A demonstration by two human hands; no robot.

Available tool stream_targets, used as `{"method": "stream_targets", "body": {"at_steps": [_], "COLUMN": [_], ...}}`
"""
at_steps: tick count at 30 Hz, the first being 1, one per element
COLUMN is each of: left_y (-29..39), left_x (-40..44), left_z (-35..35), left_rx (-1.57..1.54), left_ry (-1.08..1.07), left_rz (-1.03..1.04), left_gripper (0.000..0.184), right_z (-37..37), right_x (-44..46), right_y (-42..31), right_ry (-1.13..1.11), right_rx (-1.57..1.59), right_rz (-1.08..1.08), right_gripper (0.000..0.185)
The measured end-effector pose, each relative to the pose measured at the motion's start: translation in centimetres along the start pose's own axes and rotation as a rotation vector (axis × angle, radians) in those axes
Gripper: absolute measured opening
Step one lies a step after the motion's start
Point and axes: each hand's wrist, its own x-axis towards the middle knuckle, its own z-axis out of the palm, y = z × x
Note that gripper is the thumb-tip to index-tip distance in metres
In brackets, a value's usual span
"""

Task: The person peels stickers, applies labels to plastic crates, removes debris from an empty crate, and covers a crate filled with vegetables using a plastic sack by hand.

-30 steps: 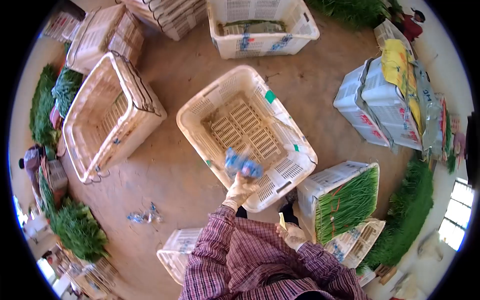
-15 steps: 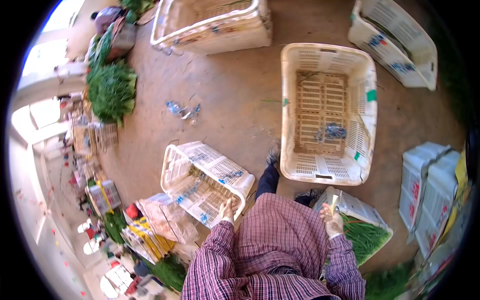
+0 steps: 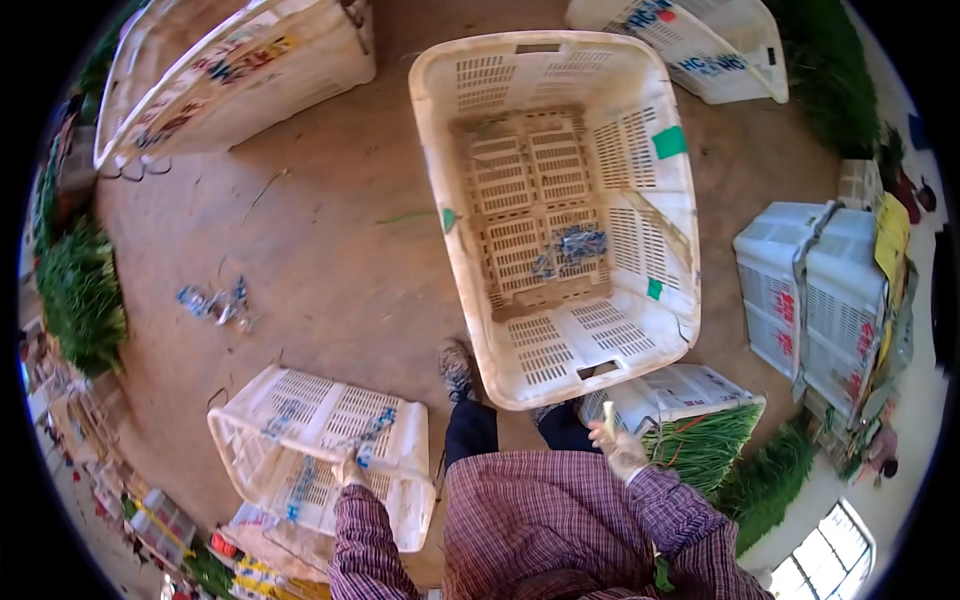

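Toward the lower left of the frame, the left hand is at a smaller white crate tipped on its side, but I cannot tell whether its fingers grip the edge; right of lower centre, the right hand pinches a pale narrow item (too small to identify). Judging by contents, the crate of green stalks at lower right looks already packed, its upper edge partly hidden, whereas the large crate at upper centre holds just a crumpled blue-and-white bundle.
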Motion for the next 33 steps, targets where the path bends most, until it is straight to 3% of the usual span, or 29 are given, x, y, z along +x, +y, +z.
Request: {"method": "stream_targets", "body": {"at_steps": [2, 6, 8, 10, 11, 12, 14, 16, 18, 20, 21, 22, 23, 25, 29, 33], "left_y": [0.0, 1.7, 1.5, -0.7, 0.0, 0.7, 2.0, 1.5, -0.1, -0.5, 0.6, 0.1, 0.7, 1.9, 6.6, 12.5], "left_x": [0.5, -0.9, -2.0, 0.4, -0.9, -1.7, -1.8, -0.4, 1.6, 0.8, -1.7, -2.5, -3.7, -7.3, -14.7, -21.9], "left_z": [-1.1, -1.6, -2.9, -5.1, -5.3, -4.3, -2.2, 0.9, 1.3, 0.2, -2.6, -4.8, -6.7, -10.0, -15.3, -20.8], "left_rx": [0.174, 0.281, 0.198, 0.154, 0.154, 0.239, 0.194, 0.091, 0.071, 0.029, -0.066, -0.246, -0.236, -0.167, -0.163, -0.184], "left_ry": [-0.056, 0.025, 0.065, 0.039, -0.032, 0.059, -0.111, -0.026, -0.068, 0.098, -0.062, -0.107, -0.098, -0.082, -0.188, -0.333], "left_rz": [-0.102, -0.114, -0.049, 0.105, 0.003, -0.079, -0.261, -0.268, -0.057, -0.115, -0.11, 0.087, 0.119, 0.107, 0.164, 0.285], "left_gripper": [0.037, 0.039, 0.038, 0.038, 0.043, 0.056, 0.059, 0.056, 0.032, 0.018, 0.017, 0.022, 0.021, 0.021, 0.021, 0.02], "right_z": [1.2, 2.3, 3.1, 3.7, 3.9, 3.6, 3.9, 2.8, 2.2, 0.2, -0.4, -1.1, -1.7, -0.9, 1.1, 0.1], "right_x": [0.3, -0.4, -1.4, -1.9, -1.6, -1.2, -2.0, 0.3, -0.8, 0.4, 0.5, 0.6, 0.7, -2.9, -9.8, -5.0], "right_y": [3.0, 2.1, -1.1, -5.3, -5.6, -5.6, -7.8, -3.0, -2.6, 3.9, 7.2, 10.3, 13.3, 8.1, -4.5, 1.3], "right_ry": [0.021, -0.036, 0.016, -0.019, -0.02, -0.012, -0.004, -0.016, 0.018, 0.038, 0.024, 0.011, -0.003, -0.087, -0.055, -0.139], "right_rx": [-0.167, -0.416, -0.421, -0.193, -0.08, -0.074, -0.2, -0.283, -0.354, -0.392, -0.399, -0.406, -0.411, -0.69, -0.718, -0.535], "right_rz": [0.006, -0.072, -0.098, 0.059, 0.054, 0.032, 0.049, -0.104, -0.076, -0.078, -0.139, -0.2, -0.261, -0.196, -0.101, -0.422], "right_gripper": [0.056, 0.039, 0.039, 0.041, 0.042, 0.042, 0.042, 0.049, 0.046, 0.046, 0.045, 0.045, 0.045, 0.043, 0.041, 0.04]}}
